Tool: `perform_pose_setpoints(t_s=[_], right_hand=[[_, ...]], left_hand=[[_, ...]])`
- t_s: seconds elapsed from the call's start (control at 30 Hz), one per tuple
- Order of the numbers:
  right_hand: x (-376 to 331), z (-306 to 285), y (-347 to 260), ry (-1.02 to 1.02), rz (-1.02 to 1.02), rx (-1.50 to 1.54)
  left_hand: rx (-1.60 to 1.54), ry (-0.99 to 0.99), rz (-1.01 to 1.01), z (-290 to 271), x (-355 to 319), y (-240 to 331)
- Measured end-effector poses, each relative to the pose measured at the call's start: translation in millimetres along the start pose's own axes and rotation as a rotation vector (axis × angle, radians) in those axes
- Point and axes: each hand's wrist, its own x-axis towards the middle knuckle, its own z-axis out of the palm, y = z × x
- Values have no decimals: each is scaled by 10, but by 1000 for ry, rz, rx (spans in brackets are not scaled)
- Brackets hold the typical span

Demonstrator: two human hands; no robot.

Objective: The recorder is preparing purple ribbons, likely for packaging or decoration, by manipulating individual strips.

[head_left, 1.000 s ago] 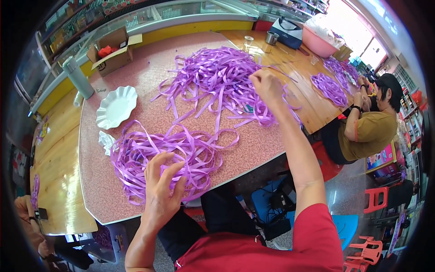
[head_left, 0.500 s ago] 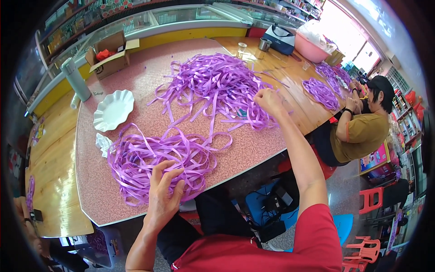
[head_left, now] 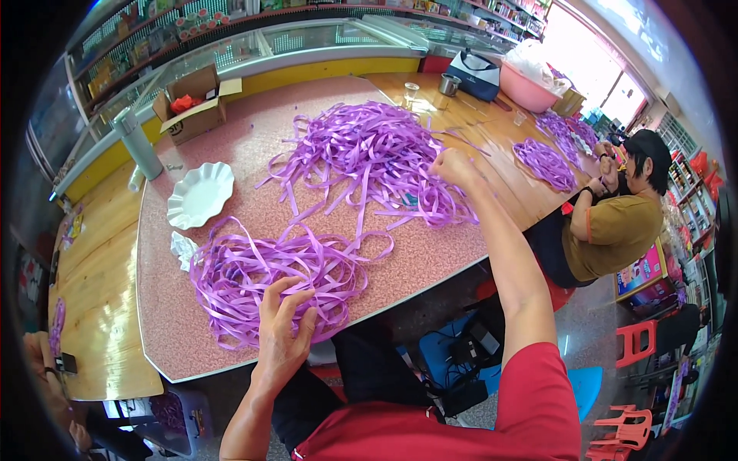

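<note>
Ribbon, purple, two heaps on a pink speckled table (head_left: 254, 138). Change since a second ago: the right hand (head_left: 453, 165) has drawn back from the middle of the far ribbon heap (head_left: 369, 150) to that heap's right edge and closed tighter, while the left hand (head_left: 283, 330) has stayed spread on the near ribbon heap (head_left: 269, 273); the strands running between the two heaps appear more stretched out, which suggests a length being pulled free of the far heap toward the near one, so the sorting looks well under way, with most ribbon in the far heap. Right hand: fisted, knuckles up, apparently pinching a strand, though the strand inside the fist cannot be made out. Left hand: open, fingers fanned, palm pressing the front edge of the near heap, gripping nothing. Left of the near heap: crumpled white paper (head_left: 183, 250) and, further back, a scalloped white plate (head_left: 200, 194). Behind the plate: grey cylinder (head_left: 140, 146) and open cardboard box (head_left: 196, 111). Right of the far heap: smaller ribbon piles (head_left: 544, 163) on the adjoining wooden table (head_left: 492, 154), where a seated person in a mustard shirt (head_left: 615, 227) works separately.
</note>
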Motion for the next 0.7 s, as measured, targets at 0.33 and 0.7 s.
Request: perform_pose_setpoints(t_s=[0.33,0.7], right_hand=[[-116,-1565,-1086,633,-157,1071],[-1343,-971,-2063,-240,-673,628]], left_hand=[[-45,5,9,-11,127,150],[-499,109,16,224,522,461]])
